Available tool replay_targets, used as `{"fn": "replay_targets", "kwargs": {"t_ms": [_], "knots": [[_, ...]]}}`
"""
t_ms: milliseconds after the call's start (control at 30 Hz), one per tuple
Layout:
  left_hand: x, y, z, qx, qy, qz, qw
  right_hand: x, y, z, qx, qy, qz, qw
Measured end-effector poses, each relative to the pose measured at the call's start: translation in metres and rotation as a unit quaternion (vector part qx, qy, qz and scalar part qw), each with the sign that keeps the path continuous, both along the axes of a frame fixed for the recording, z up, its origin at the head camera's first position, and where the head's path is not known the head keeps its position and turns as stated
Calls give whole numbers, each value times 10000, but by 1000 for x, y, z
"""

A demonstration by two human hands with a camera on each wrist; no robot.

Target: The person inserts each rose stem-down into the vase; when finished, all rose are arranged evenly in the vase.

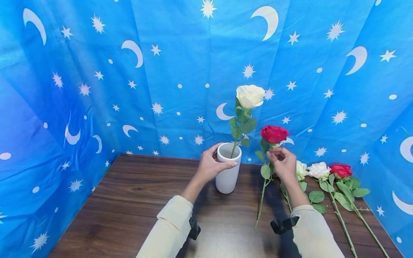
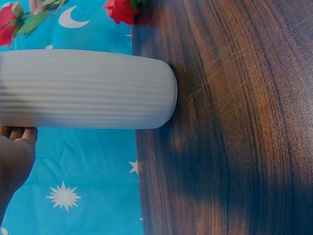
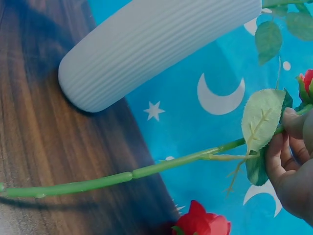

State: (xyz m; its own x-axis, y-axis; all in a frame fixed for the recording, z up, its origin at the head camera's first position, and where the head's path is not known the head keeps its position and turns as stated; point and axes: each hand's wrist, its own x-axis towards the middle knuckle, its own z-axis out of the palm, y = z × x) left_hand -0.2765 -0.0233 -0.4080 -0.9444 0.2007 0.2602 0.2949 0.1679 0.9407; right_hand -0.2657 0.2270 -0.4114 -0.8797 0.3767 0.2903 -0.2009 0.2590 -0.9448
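Note:
A white ribbed vase (image 1: 227, 177) stands on the table with one white rose (image 1: 250, 96) leaning in it. My left hand (image 1: 213, 165) grips the vase near its rim, thumb across the front and fingers round the far left side. In the left wrist view the vase (image 2: 88, 90) lies across the picture, with part of the hand (image 2: 17, 156) at its edge. To the right of the vase, my right hand (image 1: 284, 163) pinches a red rose (image 1: 274, 134) by the stem just below its bloom. Its green stem (image 3: 171, 164) slants down over the table in the right wrist view.
Several more roses lie at the right of the wooden table (image 1: 145, 193), among them a white rose (image 1: 319, 170) and a red rose (image 1: 341, 170), their stems pointing toward the front edge. A blue cloth (image 1: 180, 71) with moons and stars hangs behind and at both sides.

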Motion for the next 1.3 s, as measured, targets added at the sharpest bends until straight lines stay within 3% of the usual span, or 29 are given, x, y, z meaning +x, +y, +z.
{"fn": "replay_targets", "kwargs": {"t_ms": [267,567,1000,1300], "knots": [[-1,-1,-2,-41,-13,13,10000,1,-2,15,-75,301,-21,9995],[-2,-1,-3,25,-14,-59,10000,1,-3,27,-475,1512,-98,9873],[-2,0,-3,6,-17,-15,10000,8,-10,54,-454,1863,45,9814],[-1,0,-2,6,-16,-37,10000,9,-6,71,-707,2305,250,9702]]}}
